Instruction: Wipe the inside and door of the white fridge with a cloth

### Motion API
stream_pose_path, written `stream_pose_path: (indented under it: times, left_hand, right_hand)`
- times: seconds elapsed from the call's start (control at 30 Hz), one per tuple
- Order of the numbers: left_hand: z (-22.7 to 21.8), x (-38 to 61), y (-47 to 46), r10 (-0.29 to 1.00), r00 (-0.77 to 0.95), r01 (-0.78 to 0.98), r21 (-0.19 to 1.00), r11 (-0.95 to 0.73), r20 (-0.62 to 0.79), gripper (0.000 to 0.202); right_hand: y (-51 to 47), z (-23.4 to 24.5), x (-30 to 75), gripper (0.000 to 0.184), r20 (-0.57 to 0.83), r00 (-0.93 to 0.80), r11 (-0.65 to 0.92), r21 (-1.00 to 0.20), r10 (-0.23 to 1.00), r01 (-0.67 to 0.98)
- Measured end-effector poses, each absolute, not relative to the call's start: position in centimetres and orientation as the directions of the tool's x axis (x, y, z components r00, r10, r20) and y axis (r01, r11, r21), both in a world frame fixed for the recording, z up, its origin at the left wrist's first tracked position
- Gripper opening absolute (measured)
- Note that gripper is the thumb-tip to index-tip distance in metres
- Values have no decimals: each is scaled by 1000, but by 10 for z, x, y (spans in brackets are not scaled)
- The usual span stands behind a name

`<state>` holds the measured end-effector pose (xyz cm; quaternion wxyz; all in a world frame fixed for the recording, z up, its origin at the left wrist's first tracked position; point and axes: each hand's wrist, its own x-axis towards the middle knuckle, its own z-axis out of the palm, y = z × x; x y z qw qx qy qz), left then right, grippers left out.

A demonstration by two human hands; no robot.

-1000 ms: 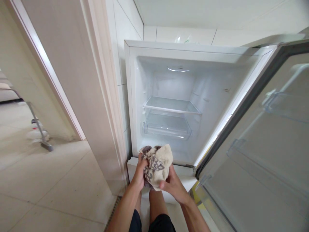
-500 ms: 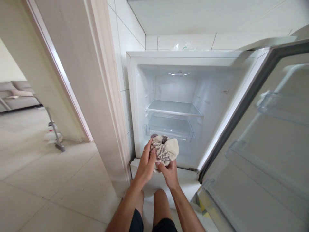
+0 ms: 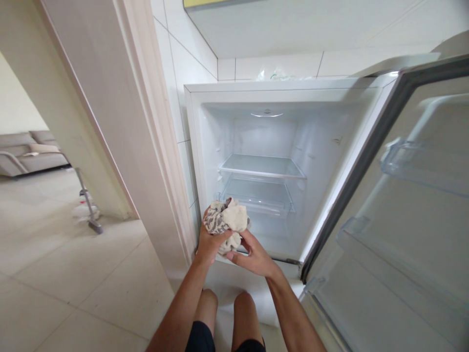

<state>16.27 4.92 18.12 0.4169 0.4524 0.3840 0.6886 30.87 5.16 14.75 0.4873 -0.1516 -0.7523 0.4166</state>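
A crumpled beige cloth with a grey pattern (image 3: 225, 221) is bunched up in front of the open fridge (image 3: 256, 146). My left hand (image 3: 209, 243) is closed round the cloth from the left and below. My right hand (image 3: 252, 254) touches the underside of the cloth with its fingers partly spread. Both hands are at the lower left of the fridge opening, just outside it. Inside are a glass shelf (image 3: 262, 166) and a clear drawer (image 3: 256, 195), both bare.
The fridge door (image 3: 403, 220) stands open to the right, with clear door bins. A door frame and tiled wall (image 3: 154, 146) rise to the left. Beyond lie a tiled floor, a metal stand leg (image 3: 88, 205) and a grey sofa (image 3: 29, 156). My knees are below.
The cloth and both hands have risen and shifted left, toward the fridge opening. The cloth is more tightly bunched, and the right hand has loosened its hold.
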Motion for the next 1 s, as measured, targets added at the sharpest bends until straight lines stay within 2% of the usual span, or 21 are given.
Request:
stream_pose_path:
  times: [0.1, 0.17, 0.23, 0.3, 0.37, 0.4, 0.47, 0.53, 0.67, 0.77, 0.9, 1.0]
  left_hand:
    - [181, 163, 59, 894, -319, -178, 907, -382, 315, 73]
    - [183, 159, 71, 842, -395, -99, 894, -437, 367, 70]
    - [189, 151, 87, 705, -516, 56, 840, -539, 487, 77]
    - [198, 140, 108, 492, -576, 287, 725, -626, 653, 85]
    - [208, 129, 132, 321, -487, 520, 565, -641, 812, 88]
    - [211, 125, 144, 285, -404, 614, 489, -620, 869, 89]
    - [216, 122, 168, 314, -209, 755, 357, -550, 926, 88]
    - [216, 123, 188, 440, -11, 851, 239, -468, 898, 83]
    - [212, 132, 217, 691, 272, 940, -32, -339, 669, 71]
    - [213, 137, 233, 760, 412, 911, -208, -356, 502, 64]
    - [219, 140, 256, 773, 479, 877, -266, -401, 415, 61]
    - [222, 142, 275, 781, 512, 856, -283, -432, 358, 59]
  right_hand:
    - [49, 146, 311, 104, 620, -467, 528, -784, 631, -327]
    - [48, 144, 318, 108, 632, -408, 530, -775, 659, -344]
    - [50, 136, 329, 101, 625, -320, 541, -779, 712, -317]
    - [59, 116, 341, 88, 587, -215, 525, -802, 780, -286]
    - [75, 82, 351, 72, 511, -124, 479, -850, 851, -221]
    - [83, 61, 354, 65, 465, -82, 450, -880, 881, -155]
    - [100, 16, 357, 55, 393, -8, 392, -918, 920, 54]
    - [111, -27, 357, 48, 410, 69, 362, -862, 909, 356]
    - [114, -85, 361, 45, 402, 124, 298, -821, 907, 487]
    - [110, -107, 367, 44, 420, 118, 277, -760, 900, 588]
    - [109, -124, 372, 43, 544, 41, 315, -543, 838, 779]
    - [113, -129, 372, 39, 592, 44, 299, -468, 805, 832]
